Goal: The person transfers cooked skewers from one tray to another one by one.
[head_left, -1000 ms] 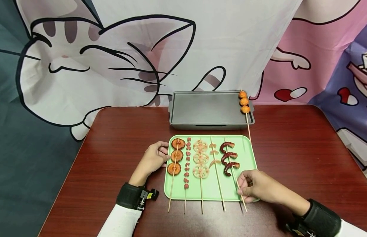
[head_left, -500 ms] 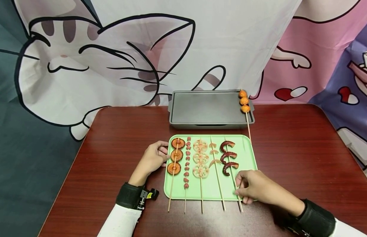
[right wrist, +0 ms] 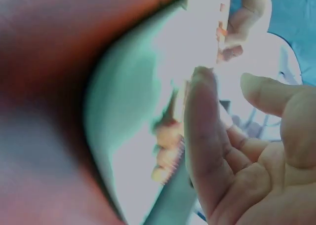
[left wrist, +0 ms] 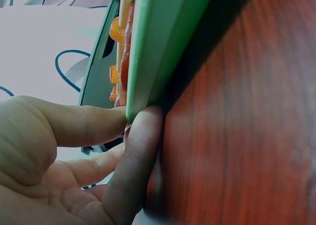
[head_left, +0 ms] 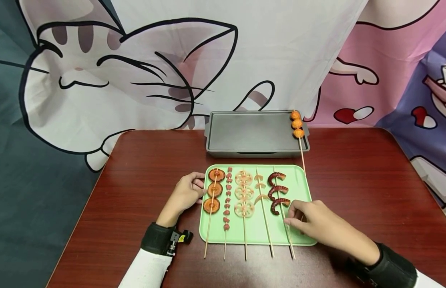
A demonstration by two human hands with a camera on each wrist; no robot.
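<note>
A light green tray [head_left: 302,234] carries a row of skewers. My left hand [head_left: 188,192] pinches its left edge; in the left wrist view, thumb and finger [left wrist: 143,141] lie on either side of the rim. From left to right are a mushroom skewer [head_left: 214,189], a skewer of small pink pieces [head_left: 228,200], a lotus root skewer [head_left: 244,193], a skewer of pale curved pieces [head_left: 260,185] and an octopus tentacle skewer [head_left: 278,190]. Over the tentacle skewer's stick hovers my right hand [head_left: 314,220], thumb and forefinger parted around nothing in the right wrist view.
Behind the green tray stands a grey metal baking pan [head_left: 255,132]. A skewer with orange balls [head_left: 296,124] lies across its right end, its stick reaching over the front rim. The brown table [head_left: 370,172] ends at a printed cloth backdrop [head_left: 136,100].
My right hand has shifted the tentacle skewer's lower end slightly left, let go of it, and risen a little. The left hand has stayed at the tray's edge.
</note>
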